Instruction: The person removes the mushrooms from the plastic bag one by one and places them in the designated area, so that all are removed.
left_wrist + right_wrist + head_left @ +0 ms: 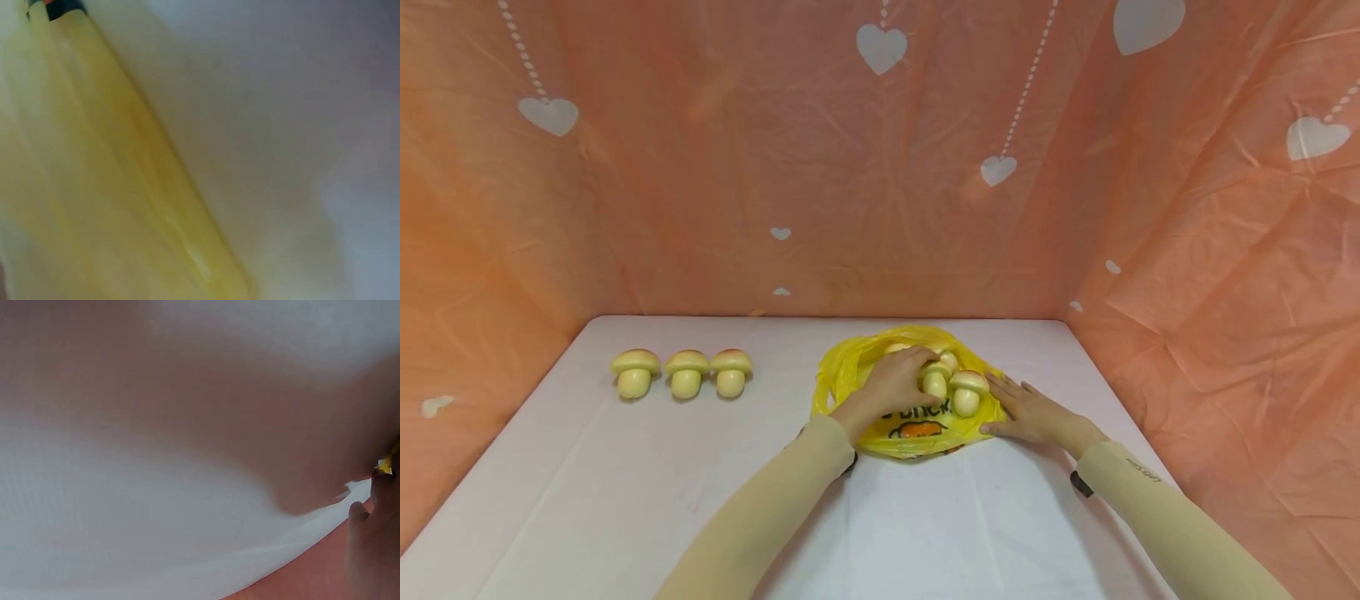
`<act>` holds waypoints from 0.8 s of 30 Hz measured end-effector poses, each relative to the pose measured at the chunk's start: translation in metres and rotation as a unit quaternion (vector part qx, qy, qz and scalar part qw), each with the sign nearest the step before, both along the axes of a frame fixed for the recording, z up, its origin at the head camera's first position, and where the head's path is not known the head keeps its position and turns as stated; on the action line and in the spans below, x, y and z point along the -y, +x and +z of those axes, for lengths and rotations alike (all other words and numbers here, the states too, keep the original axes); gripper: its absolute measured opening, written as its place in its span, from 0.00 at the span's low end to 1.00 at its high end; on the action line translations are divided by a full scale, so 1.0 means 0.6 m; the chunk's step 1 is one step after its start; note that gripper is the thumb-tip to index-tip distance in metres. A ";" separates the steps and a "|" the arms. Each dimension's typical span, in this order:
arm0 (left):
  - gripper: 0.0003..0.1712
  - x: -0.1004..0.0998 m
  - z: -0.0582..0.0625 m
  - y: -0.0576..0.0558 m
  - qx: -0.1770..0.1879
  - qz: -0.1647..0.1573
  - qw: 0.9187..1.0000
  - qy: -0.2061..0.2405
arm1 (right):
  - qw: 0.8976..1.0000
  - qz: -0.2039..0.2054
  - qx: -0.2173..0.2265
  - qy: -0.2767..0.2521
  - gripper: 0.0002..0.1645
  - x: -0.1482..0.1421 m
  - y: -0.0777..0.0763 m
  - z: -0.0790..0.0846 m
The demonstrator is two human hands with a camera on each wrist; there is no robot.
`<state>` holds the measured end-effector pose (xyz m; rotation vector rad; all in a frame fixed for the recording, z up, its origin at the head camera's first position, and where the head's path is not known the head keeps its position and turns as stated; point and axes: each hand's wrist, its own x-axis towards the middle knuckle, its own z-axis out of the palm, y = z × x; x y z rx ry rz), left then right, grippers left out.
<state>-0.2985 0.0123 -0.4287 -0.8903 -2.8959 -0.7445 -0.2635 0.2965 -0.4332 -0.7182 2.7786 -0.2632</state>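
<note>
On the table lies a yellow plastic bag (844,365) with dark lettering and an orange print. My left hand (891,382) reaches over it and grips a toy mushroom (935,383) between thumb and fingers. Right beside that one, a second mushroom (967,393) with a pale stem rests on the bag. Farther back, another mushroom (949,359) is partly hidden. My right hand (1033,414) rests at the bag's right edge, fingers spread and straight. The left wrist view shows only yellow plastic (125,162) and tabletop; in the right wrist view some fingers (359,515) appear at the edge.
Three more mushrooms stand in a row at the back left, the nearest to the bag being the right-hand mushroom (731,372). A white cloth covers the table (625,500). Orange curtains (820,167) with pale hearts surround it at the back and sides.
</note>
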 end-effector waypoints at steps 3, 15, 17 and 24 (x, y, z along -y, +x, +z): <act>0.42 0.002 0.001 0.002 -0.003 -0.005 1.000 0.004 | 1.000 -0.001 0.002 0.000 0.59 0.000 -0.001 -0.001; 0.41 0.016 0.005 0.013 -0.013 -0.015 0.999 0.043 | 1.000 -0.013 0.008 0.013 0.60 -0.004 -0.007 -0.006; 0.41 0.019 0.008 0.015 -0.015 -0.015 0.999 0.047 | 1.000 -0.013 0.008 0.012 0.60 -0.003 -0.006 -0.006; 0.41 0.035 0.015 0.026 -0.021 -0.015 0.997 0.072 | 1.000 -0.006 0.004 0.009 0.59 0.001 -0.001 -0.001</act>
